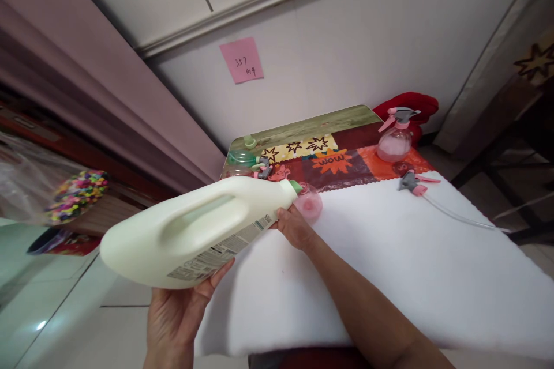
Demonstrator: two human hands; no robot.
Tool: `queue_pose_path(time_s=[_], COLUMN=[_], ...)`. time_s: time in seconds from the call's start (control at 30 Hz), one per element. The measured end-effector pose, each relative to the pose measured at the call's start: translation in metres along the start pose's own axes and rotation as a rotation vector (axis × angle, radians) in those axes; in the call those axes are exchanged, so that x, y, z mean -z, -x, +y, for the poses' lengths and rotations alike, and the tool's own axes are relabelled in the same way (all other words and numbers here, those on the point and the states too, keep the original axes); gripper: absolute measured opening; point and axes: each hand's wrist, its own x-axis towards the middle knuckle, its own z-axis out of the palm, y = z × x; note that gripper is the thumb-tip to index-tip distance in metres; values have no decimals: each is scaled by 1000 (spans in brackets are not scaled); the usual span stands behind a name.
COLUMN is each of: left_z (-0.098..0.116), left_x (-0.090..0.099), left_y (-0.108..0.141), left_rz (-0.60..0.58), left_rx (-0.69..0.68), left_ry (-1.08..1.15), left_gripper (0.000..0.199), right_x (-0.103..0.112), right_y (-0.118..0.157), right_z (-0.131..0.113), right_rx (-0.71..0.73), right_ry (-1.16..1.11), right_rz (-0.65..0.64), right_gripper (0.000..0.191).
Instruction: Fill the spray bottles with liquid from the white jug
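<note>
A large pale-green detergent jug (208, 207) is tipped on its side, its green spout (296, 186) pointing right. My left hand (184, 305) bears the jug's underside near its broad end, fingers curled beneath it. Close to the spout, my right hand (294, 228) grips the neck, thumb in front and other fingers partly hidden. A pink transparent bottle (309, 204) without a spray head stands on the white cloth, right at the spout. Whether liquid is flowing cannot be made out. Farther right lies a grey and pink spray head (416, 183) with a clear tube.
A pink spray bottle (393, 143) holding liquid stands at the back right. Green and pink spray bottles (243, 159) lie at the back left beside a green cap (250, 141). White cloth (389, 265) covers the table's front. A wall with a pink note (241, 60) rises behind.
</note>
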Motion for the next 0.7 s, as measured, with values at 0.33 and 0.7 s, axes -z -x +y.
queue_pose_path(time_s=[0.33, 0.7], left_z=[2, 1], left_x=[4, 3], left_y=[3, 3], left_rz=[24, 30], left_rx=[-5, -19], left_ry=[8, 4], left_gripper=[57, 59], right_x=[1, 3], right_y=[0, -1], right_z=[1, 2], right_rx=[5, 0], right_ry=[-10, 12], right_rz=[-2, -9], right_gripper=[65, 64])
